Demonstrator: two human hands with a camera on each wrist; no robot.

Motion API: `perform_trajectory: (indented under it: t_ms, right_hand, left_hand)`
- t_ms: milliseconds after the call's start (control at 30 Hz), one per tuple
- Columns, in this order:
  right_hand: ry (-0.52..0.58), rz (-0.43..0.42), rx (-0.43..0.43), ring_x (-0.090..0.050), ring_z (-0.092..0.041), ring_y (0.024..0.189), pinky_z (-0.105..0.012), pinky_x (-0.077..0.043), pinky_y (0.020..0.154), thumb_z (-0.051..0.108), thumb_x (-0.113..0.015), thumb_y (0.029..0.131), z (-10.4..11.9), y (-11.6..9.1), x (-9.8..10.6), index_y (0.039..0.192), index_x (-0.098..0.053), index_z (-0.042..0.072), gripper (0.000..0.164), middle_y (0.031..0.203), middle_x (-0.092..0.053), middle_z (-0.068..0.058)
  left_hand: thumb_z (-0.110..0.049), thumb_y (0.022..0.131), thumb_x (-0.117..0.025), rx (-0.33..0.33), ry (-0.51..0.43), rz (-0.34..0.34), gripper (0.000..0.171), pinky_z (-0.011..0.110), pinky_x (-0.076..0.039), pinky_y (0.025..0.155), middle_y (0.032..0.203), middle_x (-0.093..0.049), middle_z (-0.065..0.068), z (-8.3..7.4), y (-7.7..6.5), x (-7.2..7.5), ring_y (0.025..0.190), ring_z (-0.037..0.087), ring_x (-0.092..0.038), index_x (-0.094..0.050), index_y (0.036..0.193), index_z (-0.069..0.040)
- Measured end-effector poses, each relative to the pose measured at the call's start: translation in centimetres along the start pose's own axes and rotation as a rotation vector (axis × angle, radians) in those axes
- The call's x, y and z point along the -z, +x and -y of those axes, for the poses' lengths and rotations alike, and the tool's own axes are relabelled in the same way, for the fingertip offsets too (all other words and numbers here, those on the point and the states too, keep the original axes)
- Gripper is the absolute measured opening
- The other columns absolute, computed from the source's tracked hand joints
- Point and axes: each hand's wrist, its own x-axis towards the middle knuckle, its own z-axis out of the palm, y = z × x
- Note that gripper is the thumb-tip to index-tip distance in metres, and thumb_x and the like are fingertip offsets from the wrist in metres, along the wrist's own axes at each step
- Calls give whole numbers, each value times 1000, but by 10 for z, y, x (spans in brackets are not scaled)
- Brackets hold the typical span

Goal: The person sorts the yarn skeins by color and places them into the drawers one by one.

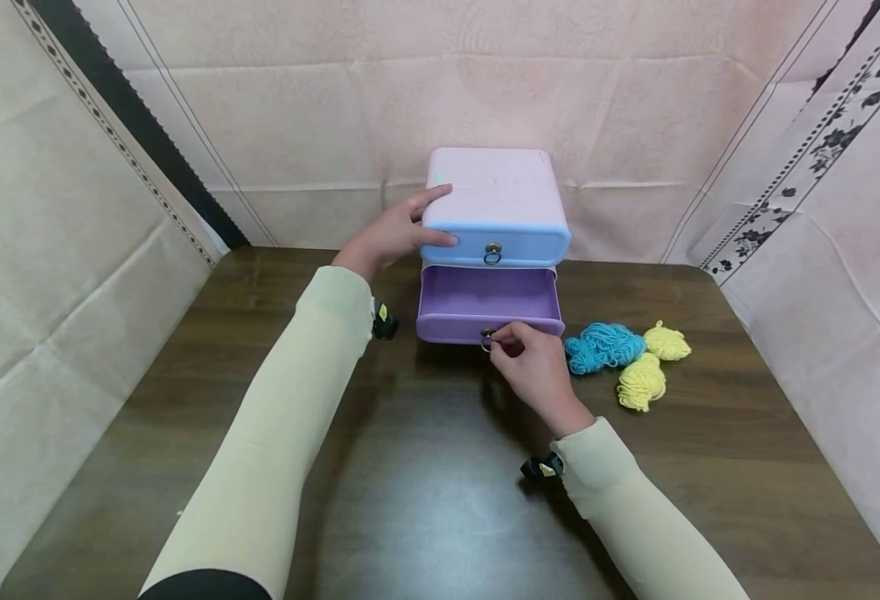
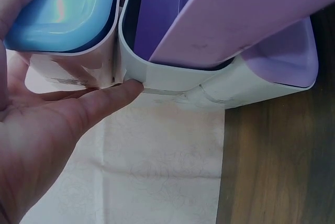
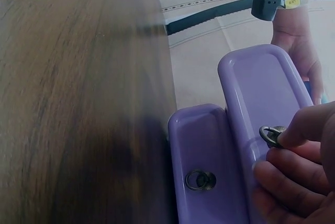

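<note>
Purple drawer [image 1: 451,327] is out; right hand [image 1: 536,371] pinches its ring [image 1: 486,344], left hand [image 1: 391,236] spreads fingers against the box [image 1: 496,187]. Sliding seems the step; next likely needs gentle, straight moving.

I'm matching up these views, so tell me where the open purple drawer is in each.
Head: the open purple drawer is near the centre, just below the blue drawer.
Left wrist: open purple drawer at upper right.
Right wrist: open purple drawer right of centre, right hand pinching its ring.
Shared landmark: the left hand, visible in all three.

Downward head view — wrist close-ups
</note>
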Motion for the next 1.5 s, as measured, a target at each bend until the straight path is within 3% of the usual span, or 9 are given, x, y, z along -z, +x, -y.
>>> perform_trajectory:
  t_ms: [333,667,933,1167,1500]
  right_hand:
    - [-28,32,4,-64,-15,79,-35,-55,72,21,-69,87,-4,-4,12,93,-71,17,8,92,-73,1]
    - [-49,-2,16,-56,-12,63,-30,-47,60,28,-72,85,-19,-6,26,78,-69,20,11,69,-67,6]
    - [-80,-14,7,-52,-13,57,-28,-43,52,31,-73,84,-29,-9,42,72,-68,19,18,62,-64,4]
    - [-115,5,-78,-53,-17,62,-30,-44,54,31,-72,85,-41,-10,59,76,-68,18,16,66,-64,0]
    - [-196,-11,-107,-61,-18,72,-30,-45,64,27,-70,85,-58,-10,81,83,-70,17,11,76,-70,-1]
  left_hand:
    - [-19,81,-79,5,-4,1,90,41,-38,110,161,-18,3,1,0,0,133,25,-40,-28,151,-40]
    - [-19,80,-80,14,-9,-1,90,41,-37,111,162,-16,2,2,2,2,134,25,-38,-29,150,-43]
    - [-20,80,-80,15,1,1,90,42,-38,110,161,-17,2,3,4,2,133,25,-39,-28,150,-43]
    - [-20,80,-80,11,11,5,90,41,-38,110,161,-17,2,3,4,3,133,25,-40,-28,150,-45]
    - [-21,80,-80,16,11,2,90,42,-39,109,161,-18,3,3,3,3,132,25,-41,-29,149,-45]
